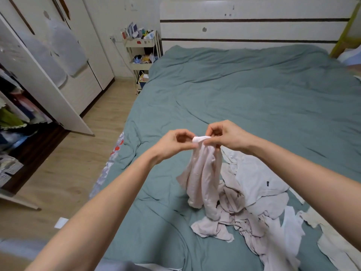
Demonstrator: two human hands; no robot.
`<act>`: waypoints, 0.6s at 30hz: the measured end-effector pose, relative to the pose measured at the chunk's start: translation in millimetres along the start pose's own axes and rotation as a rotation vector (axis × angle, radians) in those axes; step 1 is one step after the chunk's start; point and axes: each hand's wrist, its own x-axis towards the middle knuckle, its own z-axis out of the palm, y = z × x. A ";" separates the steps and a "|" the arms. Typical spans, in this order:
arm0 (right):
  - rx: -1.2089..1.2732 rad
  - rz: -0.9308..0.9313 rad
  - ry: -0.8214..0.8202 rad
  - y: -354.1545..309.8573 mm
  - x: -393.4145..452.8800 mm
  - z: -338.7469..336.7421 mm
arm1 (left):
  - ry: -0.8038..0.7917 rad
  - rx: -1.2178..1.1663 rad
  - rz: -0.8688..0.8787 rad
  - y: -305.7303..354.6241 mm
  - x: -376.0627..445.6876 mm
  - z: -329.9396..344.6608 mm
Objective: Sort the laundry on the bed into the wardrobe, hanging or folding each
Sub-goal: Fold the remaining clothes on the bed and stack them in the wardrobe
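A pale pink garment (203, 173) hangs over the teal bed (244, 90), held up by its white-edged top. My left hand (175, 142) and my right hand (222, 135) both pinch that top edge, close together. Its lower end trails into a heap of pink and white laundry (254, 196) at the bed's near right. The wardrobe (17, 122) stands at the left with its door (39, 75) swung open; hung and stacked clothes show inside.
A white trolley cart (142, 53) full of small items stands at the bed's far left corner. Wooden floor (78, 153) runs between bed and wardrobe, with a small white sheet (61, 222) lying on it. A white headboard (254, 22) backs the bed.
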 end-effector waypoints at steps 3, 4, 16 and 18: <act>0.055 0.012 0.127 -3.1 -3.8 1.4 | -0.060 0.284 -0.154 -45.4 -11.1 4.0; 0.085 0.011 0.181 -3.0 -4.6 1.6 | -0.076 0.363 -0.217 -60.3 -14.6 8.4; 0.212 -0.008 0.257 -2.3 -20.6 -7.1 | 0.074 0.050 -0.416 -93.4 -1.7 46.2; 0.204 -0.008 0.277 0.8 -22.5 -12.0 | 0.149 -0.046 -0.389 -91.7 0.8 46.2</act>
